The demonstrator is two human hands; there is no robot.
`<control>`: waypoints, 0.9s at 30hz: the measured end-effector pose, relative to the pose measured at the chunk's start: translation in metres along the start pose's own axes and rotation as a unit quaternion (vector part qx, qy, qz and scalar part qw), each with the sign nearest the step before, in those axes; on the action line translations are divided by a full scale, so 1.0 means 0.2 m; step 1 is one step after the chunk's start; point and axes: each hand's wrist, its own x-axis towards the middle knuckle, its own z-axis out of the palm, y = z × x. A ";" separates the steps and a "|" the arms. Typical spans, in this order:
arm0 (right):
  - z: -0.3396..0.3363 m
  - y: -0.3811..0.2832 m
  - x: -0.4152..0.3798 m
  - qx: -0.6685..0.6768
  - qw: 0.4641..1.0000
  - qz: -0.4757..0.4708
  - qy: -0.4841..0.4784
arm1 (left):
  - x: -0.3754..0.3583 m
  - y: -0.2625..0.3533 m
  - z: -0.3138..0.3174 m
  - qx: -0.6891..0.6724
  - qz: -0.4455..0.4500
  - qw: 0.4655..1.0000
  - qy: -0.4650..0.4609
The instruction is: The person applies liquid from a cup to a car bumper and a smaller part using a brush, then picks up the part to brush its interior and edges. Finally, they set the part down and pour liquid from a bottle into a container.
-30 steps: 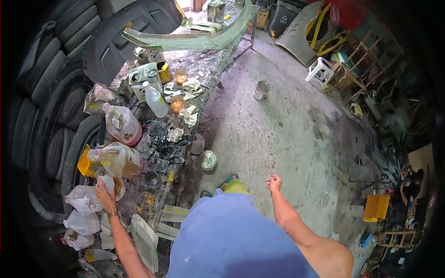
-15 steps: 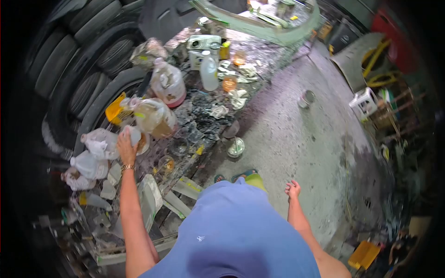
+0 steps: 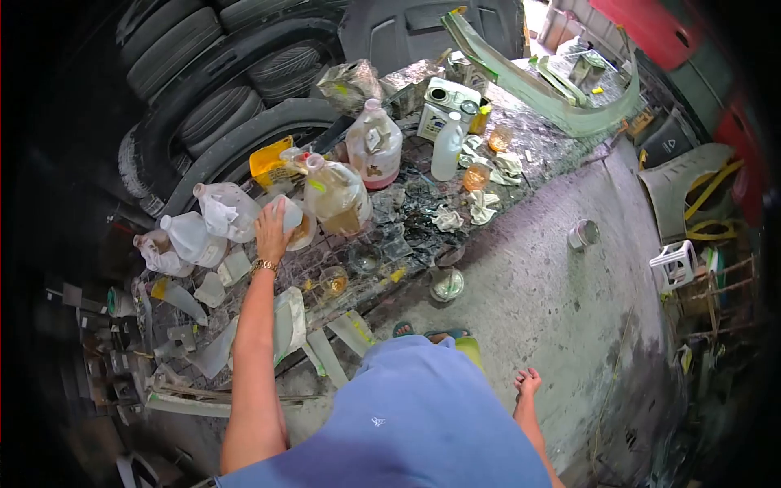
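My left hand (image 3: 272,233) reaches over the cluttered workbench and is closed on a whitish plastic container (image 3: 290,214). Just behind that container is a round tub (image 3: 304,233) with brownish residue. Cloudy jugs flank the hand: a white jug (image 3: 227,211) to its left and a jug with tan liquid (image 3: 338,198) to its right. A clear cup with orange contents (image 3: 333,281) stands nearer me. Over the concrete floor, away from the bench, hangs my right hand (image 3: 528,381), its fingers loosely curled and apart, with nothing in them.
A pink-bottomed jug (image 3: 376,146), a white bottle (image 3: 447,148) and crumpled rags (image 3: 484,207) are farther along the bench. Tires (image 3: 215,114) stack behind it. An open can (image 3: 447,285) is by the bench edge, another can (image 3: 583,234) on the floor. A white stool (image 3: 674,264) stands right.
The view has shifted, so the bench appears farther right and more of its far end shows. My left hand stays on the whitish container; my right hand still hangs over the floor.
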 end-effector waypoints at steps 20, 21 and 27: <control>0.04 0.00 0.00 -0.008 0.999 -0.020 0.027 | 0.03 -0.07 0.12 -0.012 0.000 1.000 0.022; 0.04 0.00 -0.01 -0.013 0.999 -0.019 0.025 | 0.04 -0.07 0.11 -0.012 0.001 1.000 0.024; 0.07 -0.03 0.01 -0.025 0.999 -0.029 0.013 | 0.03 -0.07 0.10 -0.009 0.004 0.999 0.030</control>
